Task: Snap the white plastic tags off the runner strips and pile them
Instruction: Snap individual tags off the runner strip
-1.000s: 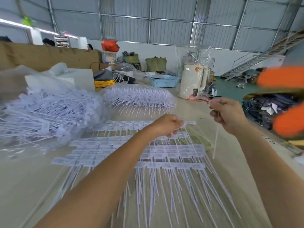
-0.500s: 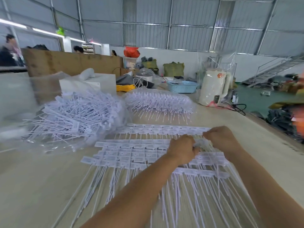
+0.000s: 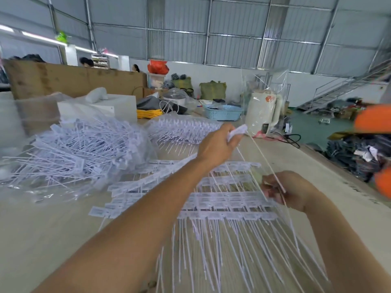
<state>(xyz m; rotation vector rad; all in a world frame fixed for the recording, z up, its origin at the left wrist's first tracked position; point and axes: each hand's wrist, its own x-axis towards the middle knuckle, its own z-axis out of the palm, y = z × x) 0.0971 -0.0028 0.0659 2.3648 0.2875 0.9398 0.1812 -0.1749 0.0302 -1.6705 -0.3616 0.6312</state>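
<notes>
Rows of white plastic tags on runner strips (image 3: 224, 199) lie spread on the table in front of me, their long thin tails pointing toward me. My left hand (image 3: 215, 146) is raised above them and grips a small bunch of snapped-off tags (image 3: 238, 131). Lower and to the right, my right hand (image 3: 294, 191) pinches a thin bare runner strip (image 3: 266, 163) that slants up toward the left hand. A big heap of loose tags (image 3: 69, 151) lies on clear plastic at the left. A second bundle of tags (image 3: 182, 130) sits behind.
A white box (image 3: 105, 108), yellow cable (image 3: 148, 113), a blue basket (image 3: 222, 112) and a white kettle (image 3: 264, 108) wrapped in plastic stand at the back of the table (image 3: 42, 233). Its right edge runs diagonally; clutter lies on the floor beyond. Orange blurs (image 3: 374, 121) sit at the right edge.
Both hands were together on the strip rows half a second ago. Now my left hand has lifted up with a bunch of tags, and my right hand holds a stripped runner.
</notes>
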